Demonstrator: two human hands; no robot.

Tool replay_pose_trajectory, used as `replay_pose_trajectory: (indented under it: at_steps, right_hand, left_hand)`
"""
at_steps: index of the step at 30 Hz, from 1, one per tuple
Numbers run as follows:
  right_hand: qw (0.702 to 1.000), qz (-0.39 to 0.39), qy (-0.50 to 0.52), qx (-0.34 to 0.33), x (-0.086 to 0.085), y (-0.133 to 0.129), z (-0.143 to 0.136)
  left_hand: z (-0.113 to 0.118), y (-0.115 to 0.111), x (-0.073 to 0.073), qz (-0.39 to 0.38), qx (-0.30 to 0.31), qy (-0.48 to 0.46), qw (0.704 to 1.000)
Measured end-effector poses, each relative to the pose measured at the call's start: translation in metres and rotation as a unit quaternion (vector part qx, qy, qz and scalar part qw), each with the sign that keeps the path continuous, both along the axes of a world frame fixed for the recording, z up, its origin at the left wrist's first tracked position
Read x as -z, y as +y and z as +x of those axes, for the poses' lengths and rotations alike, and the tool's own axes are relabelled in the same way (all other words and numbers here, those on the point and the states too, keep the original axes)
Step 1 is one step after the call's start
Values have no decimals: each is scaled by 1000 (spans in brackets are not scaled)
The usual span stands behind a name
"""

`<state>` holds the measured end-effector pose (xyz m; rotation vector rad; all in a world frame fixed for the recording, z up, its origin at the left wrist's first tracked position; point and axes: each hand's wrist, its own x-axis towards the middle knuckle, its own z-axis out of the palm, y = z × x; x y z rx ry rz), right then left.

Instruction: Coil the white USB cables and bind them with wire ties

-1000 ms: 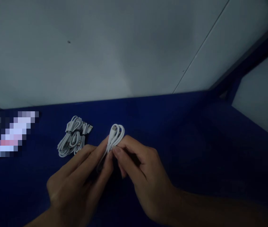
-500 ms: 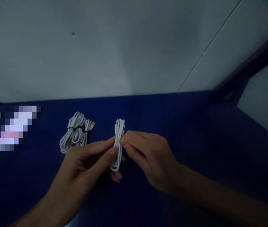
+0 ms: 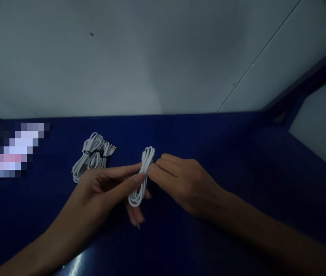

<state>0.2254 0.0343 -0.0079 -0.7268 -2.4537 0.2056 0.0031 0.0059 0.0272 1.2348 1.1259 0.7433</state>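
A white USB cable (image 3: 138,193), coiled into a long bundle and narrowed at its middle, is pinched between the thumb and fingers of my left hand (image 3: 102,195). It tilts with its top to the right, and its lower loops hang over my other left fingers. At the bundle's right side, against its middle, is my right hand (image 3: 180,178). Its fingers are pressed together, and whatever lies between their tips is hidden. Left of the held bundle, several more coiled white cables (image 3: 90,147) lie in a pile, bound with black ties; a USB plug (image 3: 113,149) sticks out.
The blue table (image 3: 197,138) runs back to a pale grey wall (image 3: 151,57). On the far left lies a flat object blurred by pixelation (image 3: 16,151). A dark blue frame bar (image 3: 300,88) slants along the right side.
The held cable bundle has tilted more, its top to the right and its lower loops to the left. My right fingers have curled further in. The view has shifted slightly.
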Motion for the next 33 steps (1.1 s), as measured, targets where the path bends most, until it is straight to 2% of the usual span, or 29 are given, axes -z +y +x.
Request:
replay_pose_trajectory:
  at_steps: [3,5,8,12,15,18,22,25,29,31,33]
  right_hand:
    - [1000,9,-1,-18,1,1,1]
    - [999,-12,21,-33,2,1,1]
    - [989,-120,80,-25,-2,0,1]
    - [937,-308,159,37,-12,-7,1]
    - [899,-386,199,53,-18,-12,0]
    - [874,-437,208,34,-23,-15,-2]
    - [856,-477,200,19,-28,-16,-1]
    - [863,-470,185,16,-29,-15,1]
    - [901,-408,145,0,-26,-12,3]
    - [924,-361,123,-13,-23,-10,4]
    - [942,-317,106,-18,-19,-9,4]
  left_hand:
    - [-2,-1,2,-7,-16,-19,1000]
    - [-1,-2,1,11,-24,-18,999]
    - [0,-6,-2,96,-40,18,994]
    - [-1,-11,3,287,-61,130,947]
    - [-2,-12,9,375,-64,184,906]
    - [-3,-11,8,411,-93,230,877]
    - [-4,-10,4,421,-84,263,864]
    - [-5,-9,6,409,-93,253,872]
    - [-2,-3,7,351,-109,184,912]
    - [-2,1,6,293,-90,154,939]
    - [-3,4,4,201,-59,136,968]
